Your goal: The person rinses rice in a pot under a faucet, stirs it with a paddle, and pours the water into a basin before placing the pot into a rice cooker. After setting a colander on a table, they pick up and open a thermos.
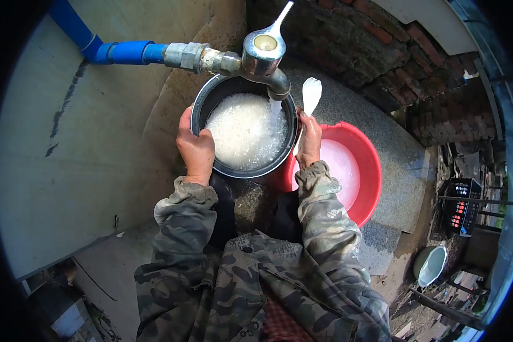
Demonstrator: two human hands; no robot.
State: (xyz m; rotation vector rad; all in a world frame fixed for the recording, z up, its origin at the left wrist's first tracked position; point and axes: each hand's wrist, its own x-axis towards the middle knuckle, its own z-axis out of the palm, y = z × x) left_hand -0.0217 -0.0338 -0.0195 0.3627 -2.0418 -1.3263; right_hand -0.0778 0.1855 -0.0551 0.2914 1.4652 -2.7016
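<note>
A black pot (205,102) full of wet white rice (242,134) sits under a metal tap (265,60), and water runs from the spout into it. My left hand (195,149) grips the pot's left rim, thumb inside. My right hand (309,139) holds the pot's right rim together with a white rice paddle (311,96) that sticks up past the edge. Both sleeves are camouflage cloth.
A red basin (366,165) with milky water stands just right of the pot on a stone slab (393,154). A blue pipe (119,52) feeds the tap from the left. Brick wall (382,51) behind. A white bowl (430,265) lies low on the right.
</note>
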